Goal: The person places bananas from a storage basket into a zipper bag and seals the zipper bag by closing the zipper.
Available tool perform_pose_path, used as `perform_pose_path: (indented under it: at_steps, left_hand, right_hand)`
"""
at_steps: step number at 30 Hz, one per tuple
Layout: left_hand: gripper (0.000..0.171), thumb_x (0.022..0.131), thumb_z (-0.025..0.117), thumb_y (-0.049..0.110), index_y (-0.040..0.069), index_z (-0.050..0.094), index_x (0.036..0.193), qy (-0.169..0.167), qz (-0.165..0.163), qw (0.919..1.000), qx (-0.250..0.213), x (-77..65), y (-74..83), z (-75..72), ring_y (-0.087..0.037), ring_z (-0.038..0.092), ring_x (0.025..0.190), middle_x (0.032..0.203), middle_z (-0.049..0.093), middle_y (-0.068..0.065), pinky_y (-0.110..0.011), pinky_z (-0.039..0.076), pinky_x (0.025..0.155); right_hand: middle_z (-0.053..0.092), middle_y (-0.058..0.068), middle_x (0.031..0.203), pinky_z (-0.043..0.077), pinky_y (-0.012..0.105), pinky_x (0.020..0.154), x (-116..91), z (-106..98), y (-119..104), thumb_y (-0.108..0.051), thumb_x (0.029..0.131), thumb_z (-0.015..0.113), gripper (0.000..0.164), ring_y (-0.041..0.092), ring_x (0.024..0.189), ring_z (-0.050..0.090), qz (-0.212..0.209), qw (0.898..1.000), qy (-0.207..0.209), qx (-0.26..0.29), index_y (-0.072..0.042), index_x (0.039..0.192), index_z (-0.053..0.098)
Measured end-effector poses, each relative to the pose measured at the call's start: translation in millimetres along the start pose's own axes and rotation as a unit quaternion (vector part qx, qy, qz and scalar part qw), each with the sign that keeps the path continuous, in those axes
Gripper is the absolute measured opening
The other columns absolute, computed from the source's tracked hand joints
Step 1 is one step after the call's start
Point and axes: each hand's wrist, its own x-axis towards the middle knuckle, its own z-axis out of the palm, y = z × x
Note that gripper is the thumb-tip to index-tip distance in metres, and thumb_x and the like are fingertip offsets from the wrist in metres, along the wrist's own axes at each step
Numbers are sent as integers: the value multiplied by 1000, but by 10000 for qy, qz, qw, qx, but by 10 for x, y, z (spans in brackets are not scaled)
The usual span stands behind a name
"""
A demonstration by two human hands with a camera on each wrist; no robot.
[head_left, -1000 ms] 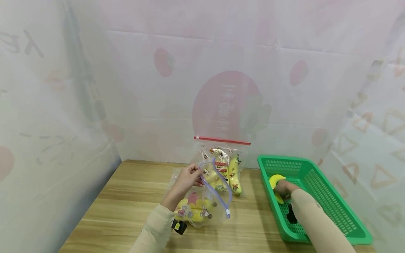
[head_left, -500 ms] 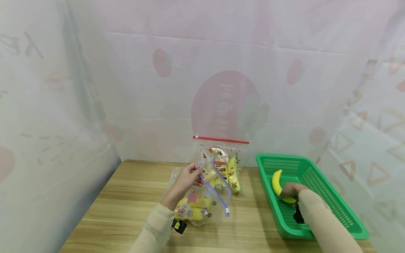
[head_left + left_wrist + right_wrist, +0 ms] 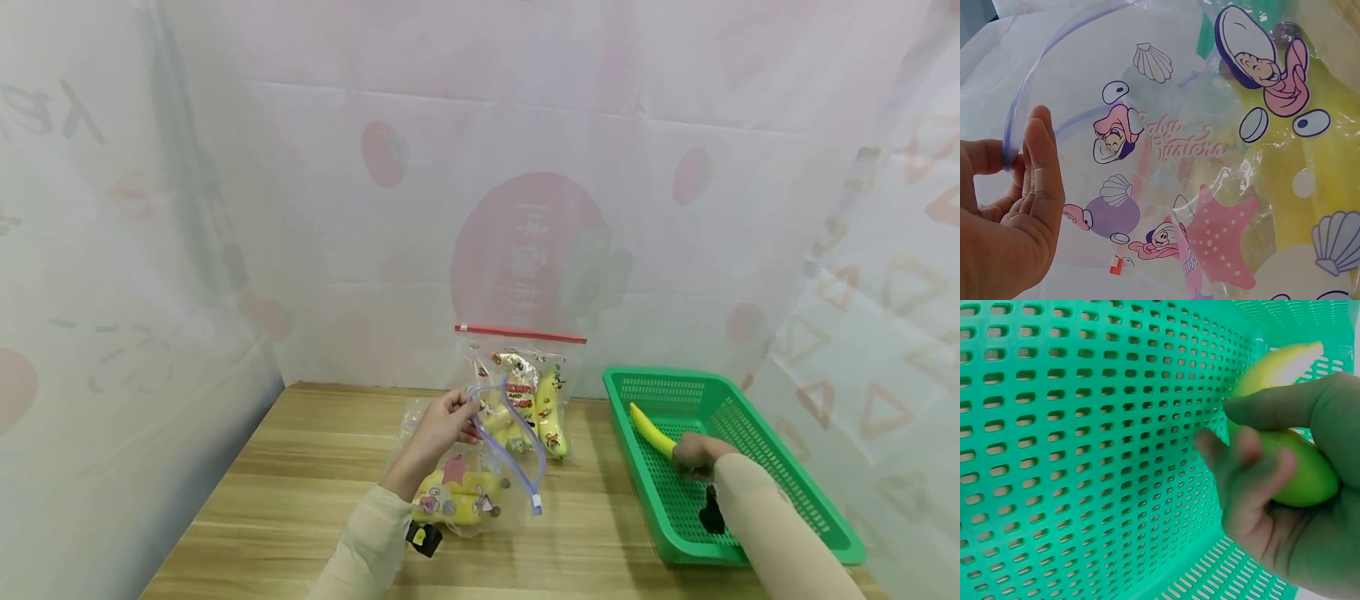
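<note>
My left hand [image 3: 442,423] pinches the rim of a clear zip bag [image 3: 1166,147] between thumb and fingers. The bag's purple zip [image 3: 537,446] gapes apart in a loop, and yellow bananas [image 3: 465,507] show through its printed plastic. Inside the green basket [image 3: 637,471], my right hand [image 3: 696,455] holds a yellow banana [image 3: 651,431]. In the right wrist view, the thumb and curled fingers go round the banana [image 3: 1307,472], whose far tip sticks out beyond the hand. Part of it is hidden behind the fingers.
A second clear bag with a red zip [image 3: 520,334] leans upright on the back curtain [image 3: 337,208], with bananas [image 3: 552,412] inside. The wooden table [image 3: 300,467] runs left of the bags. Dark wrist gear [image 3: 425,538] shows beside the left wrist.
My right hand has shifted slightly right in the basket, and the banana has turned from a curve seen broadside to lie slanting from the hand. The left hand keeps its place on the bag.
</note>
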Motion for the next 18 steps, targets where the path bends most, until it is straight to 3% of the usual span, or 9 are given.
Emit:
perform_pose_path:
  at_steps: [2,6,12,18]
  left_hand:
    - [21,100,46,12,-8,48,94,-2,-27,10000,-10,-8,16,-9,-19,60,64,80,57,-10,-50,54,73]
    - [21,100,46,11,-9,49,94,25,6,10000,-3,-3,18,-12,-19,60,64,79,56,-10,-45,55,69]
    - [21,100,46,10,-10,49,95,79,25,10000,32,1,17,-8,-19,60,64,80,57,-11,-37,56,65]
    - [21,99,46,10,-11,49,96,123,7,9999,25,2,11,-2,-18,60,64,79,58,-9,-38,56,65]
  right_hand:
    - [47,10,67,28,19,39,10,-29,2,1,87,47,33,6,43,27,-141,9998,19,-105,21,112,40]
    - [42,3,61,26,21,40,4,-76,-20,-11,95,49,25,7,43,24,-322,9994,1,-142,10,108,47]
    - [46,5,63,27,22,40,-95,-110,-137,-36,101,40,45,8,43,25,-439,9989,84,-159,6,115,46]
    - [51,9,69,33,24,43,-176,-122,-237,-37,102,36,47,10,45,34,-629,9975,283,122,7,109,52]
